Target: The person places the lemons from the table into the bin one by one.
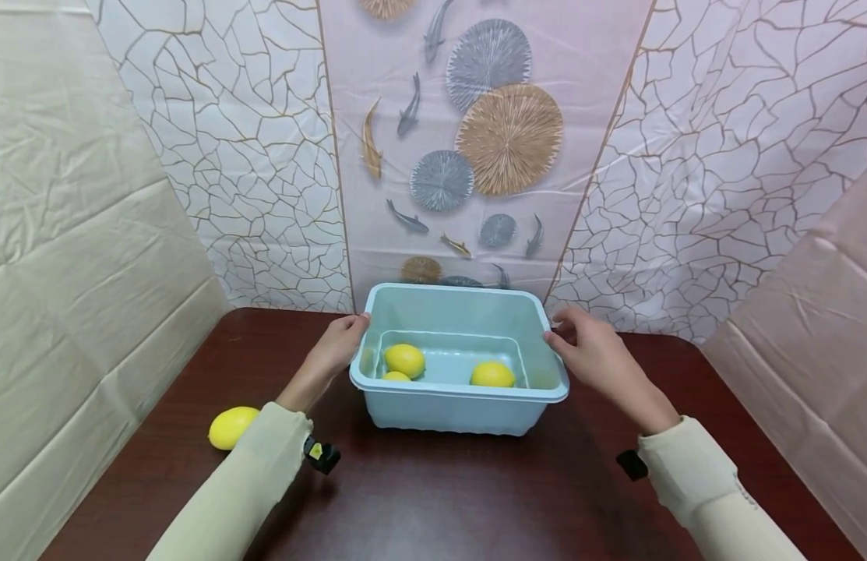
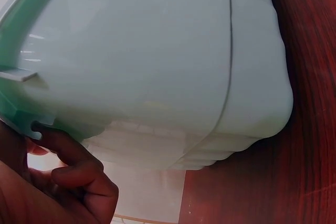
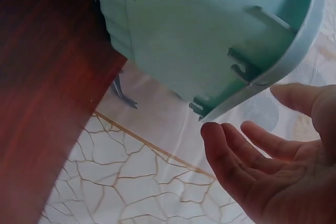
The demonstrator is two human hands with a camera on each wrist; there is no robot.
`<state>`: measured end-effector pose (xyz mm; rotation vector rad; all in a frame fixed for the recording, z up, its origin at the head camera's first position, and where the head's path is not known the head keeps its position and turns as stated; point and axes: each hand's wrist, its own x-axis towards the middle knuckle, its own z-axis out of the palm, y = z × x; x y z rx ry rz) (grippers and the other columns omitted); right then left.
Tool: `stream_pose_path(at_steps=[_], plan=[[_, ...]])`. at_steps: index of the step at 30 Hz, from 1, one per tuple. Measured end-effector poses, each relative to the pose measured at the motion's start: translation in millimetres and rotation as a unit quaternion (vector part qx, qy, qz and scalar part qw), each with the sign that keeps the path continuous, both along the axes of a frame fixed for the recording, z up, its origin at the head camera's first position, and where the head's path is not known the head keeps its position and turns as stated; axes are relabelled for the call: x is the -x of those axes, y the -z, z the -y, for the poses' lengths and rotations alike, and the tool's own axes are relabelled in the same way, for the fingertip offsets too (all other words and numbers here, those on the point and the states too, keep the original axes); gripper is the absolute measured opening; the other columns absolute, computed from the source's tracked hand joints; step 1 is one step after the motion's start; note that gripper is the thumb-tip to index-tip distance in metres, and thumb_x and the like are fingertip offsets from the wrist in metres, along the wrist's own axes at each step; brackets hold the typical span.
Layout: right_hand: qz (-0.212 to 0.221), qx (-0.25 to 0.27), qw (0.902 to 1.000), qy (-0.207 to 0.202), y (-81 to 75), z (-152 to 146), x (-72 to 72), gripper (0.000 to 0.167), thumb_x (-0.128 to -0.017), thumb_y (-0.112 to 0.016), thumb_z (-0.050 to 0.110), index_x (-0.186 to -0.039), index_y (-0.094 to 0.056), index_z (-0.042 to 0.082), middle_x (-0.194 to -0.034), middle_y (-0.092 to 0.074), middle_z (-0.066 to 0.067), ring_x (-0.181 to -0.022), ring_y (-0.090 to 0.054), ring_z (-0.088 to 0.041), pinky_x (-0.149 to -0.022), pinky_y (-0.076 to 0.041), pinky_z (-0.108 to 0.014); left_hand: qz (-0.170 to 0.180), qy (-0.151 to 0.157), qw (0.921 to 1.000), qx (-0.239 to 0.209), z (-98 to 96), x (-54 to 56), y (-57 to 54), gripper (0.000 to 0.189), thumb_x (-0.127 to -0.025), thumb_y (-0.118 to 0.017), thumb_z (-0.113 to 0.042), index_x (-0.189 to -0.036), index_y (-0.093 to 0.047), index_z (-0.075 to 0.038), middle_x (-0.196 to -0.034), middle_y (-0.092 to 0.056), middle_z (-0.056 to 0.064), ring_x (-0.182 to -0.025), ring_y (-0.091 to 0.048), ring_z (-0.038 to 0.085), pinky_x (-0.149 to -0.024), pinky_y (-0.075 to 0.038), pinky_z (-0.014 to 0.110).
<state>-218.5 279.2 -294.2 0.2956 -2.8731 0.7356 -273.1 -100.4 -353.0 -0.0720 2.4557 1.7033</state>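
A light blue plastic basin point(image 1: 447, 409) stands on the table near its back edge, with three yellow lemons inside: one lemon point(image 1: 405, 360) at the left, part of another lemon point(image 1: 396, 375) just below it, and a lemon point(image 1: 492, 374) at the right. My left hand point(image 1: 338, 343) holds the basin's left rim, its fingers curled under the edge in the left wrist view. At the opposite side, my right hand point(image 1: 594, 351) is by the right rim. Its thumb is close to or touching the edge, and its loosely bent fingers point(image 3: 231, 156) stay outside, not around the rim.
One more lemon point(image 1: 231, 428) lies on the dark brown table point(image 1: 419, 499), left of the basin and beside my left sleeve. A patterned cloth point(image 1: 447, 117) hangs behind the table. Plain cloth walls stand at the left point(image 1: 75, 234) and right point(image 1: 812, 343).
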Motion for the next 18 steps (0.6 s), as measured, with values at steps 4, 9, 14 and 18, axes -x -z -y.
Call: stream_pose_path(at_steps=[4, 9, 14, 18], plan=[[0.013, 0.026, 0.9995, 0.012, 3.5, -5, 0.3, 0.041, -0.107, -0.062, 0.022, -0.135, -0.059, -0.007, -0.122, -0.069, -0.028, -0.110, -0.068, -0.043, -0.088, -0.057, -0.056, 0.006, 0.002, 1.0000, -0.004, -0.2, -0.8, -0.6, 0.060, -0.114, -0.037, -0.041, -0.155, -0.046, 0.002, -0.148, -0.056, 0.024, -0.129, -0.059, 0.035, -0.104, -0.052, 0.042], [0.064, 0.066, 0.9956, 0.017, 9.4, -11, 3.8, 0.045, -0.106, -0.064, 0.025, -0.136, -0.057, -0.008, -0.121, -0.069, -0.028, -0.094, -0.073, -0.033, -0.077, -0.059, -0.045, -0.002, 0.002, 1.0000, -0.004, -0.6, -0.3, -0.4, 0.060, -0.114, -0.037, -0.041, -0.154, -0.047, 0.003, -0.147, -0.057, 0.024, -0.128, -0.059, 0.035, -0.104, -0.052, 0.043], [0.154, 0.144, 0.9773, 0.024, 14.4, -17, 10.4, 0.055, -0.108, -0.061, 0.031, -0.143, -0.051, -0.010, -0.128, -0.065, -0.028, -0.091, -0.073, -0.024, -0.078, -0.060, -0.037, -0.010, -0.002, 0.9999, -0.007, -1.5, 0.8, 0.8, 0.059, -0.114, -0.038, -0.040, -0.153, -0.049, 0.004, -0.144, -0.060, 0.024, -0.125, -0.062, 0.032, -0.099, -0.054, 0.039], [0.205, 0.221, 0.9530, 0.025, 18.6, -19, 19.2, 0.061, -0.109, -0.060, 0.033, -0.149, -0.046, -0.011, -0.133, -0.064, -0.026, -0.099, -0.073, -0.020, -0.082, -0.061, -0.032, -0.008, -0.006, 0.9999, -0.009, -0.6, 0.7, 1.6, 0.059, -0.114, -0.039, -0.039, -0.152, -0.050, 0.004, -0.143, -0.060, 0.023, -0.123, -0.063, 0.031, -0.098, -0.055, 0.039]])
